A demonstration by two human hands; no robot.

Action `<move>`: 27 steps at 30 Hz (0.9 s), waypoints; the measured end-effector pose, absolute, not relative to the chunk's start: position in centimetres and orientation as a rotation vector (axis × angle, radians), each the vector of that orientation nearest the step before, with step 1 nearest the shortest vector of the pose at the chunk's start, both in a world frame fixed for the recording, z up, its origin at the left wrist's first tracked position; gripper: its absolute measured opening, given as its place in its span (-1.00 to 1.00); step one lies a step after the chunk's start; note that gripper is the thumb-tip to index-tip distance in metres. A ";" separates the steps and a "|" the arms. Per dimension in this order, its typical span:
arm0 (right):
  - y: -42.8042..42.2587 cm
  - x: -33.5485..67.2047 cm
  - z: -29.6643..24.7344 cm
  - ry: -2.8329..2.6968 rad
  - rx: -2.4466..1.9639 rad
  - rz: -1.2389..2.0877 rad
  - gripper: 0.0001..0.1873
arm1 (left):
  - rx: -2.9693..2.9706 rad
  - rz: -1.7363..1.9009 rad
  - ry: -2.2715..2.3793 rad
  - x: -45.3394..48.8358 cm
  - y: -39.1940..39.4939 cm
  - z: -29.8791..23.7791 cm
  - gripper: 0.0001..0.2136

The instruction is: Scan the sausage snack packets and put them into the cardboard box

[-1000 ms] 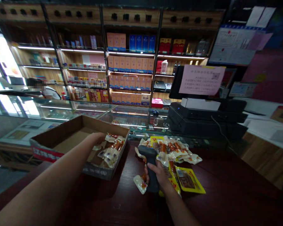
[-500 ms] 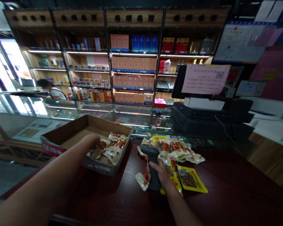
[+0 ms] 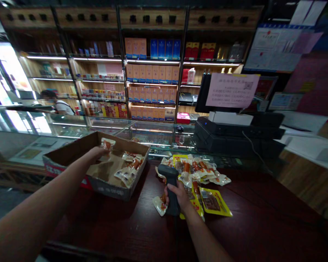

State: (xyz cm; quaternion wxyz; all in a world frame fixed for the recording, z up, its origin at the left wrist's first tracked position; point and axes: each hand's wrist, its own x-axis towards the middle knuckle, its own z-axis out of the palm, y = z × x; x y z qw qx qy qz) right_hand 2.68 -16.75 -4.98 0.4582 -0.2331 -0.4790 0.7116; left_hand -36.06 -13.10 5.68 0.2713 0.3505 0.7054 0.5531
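Note:
Over the cardboard box, my left hand is closed on a small clear-and-white snack packet with reddish-brown food inside. Several similar packets lie in the box's right side. My right hand wraps round the handle of a dark handheld barcode scanner, held upright above the table. Behind and beside the scanner is a pile of white-edged snack packets. A yellow-edged packet lies to the right of that hand, and a single packet shows just left of the scanner.
The dark red table meets glass display counters at the back. A monitor with a pink paper sheet stands on black equipment at the right. Shelves of boxed goods line the wall. Another person is at the far left.
My left hand has lifted a snack packet from the group in the box and moved up and left with it. My right hand keeps its grip on the scanner. The view has shifted slightly.

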 end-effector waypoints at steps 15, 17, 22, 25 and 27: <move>-16.9 4.1 -2.9 -1.130 -0.519 1.676 -0.69 | 0.674 1.814 0.665 -13.4 -17.4 -0.5 -0.67; -16.9 4.7 -2.2 -1.162 -0.557 1.668 -0.67 | 0.615 1.805 0.688 -11.9 -17.0 -3.0 -0.63; -17.8 6.3 -1.8 -1.437 -0.759 1.654 -0.59 | 0.542 1.781 0.739 -11.4 -15.8 -6.8 -0.59; -18.7 7.2 -2.8 -1.459 -0.828 1.666 -0.58 | 0.571 1.752 0.724 -11.6 -15.7 -7.3 -0.58; -19.1 7.8 -3.5 -1.418 -0.873 1.674 -0.57 | 0.564 1.756 0.730 -11.6 -15.7 -7.3 -0.59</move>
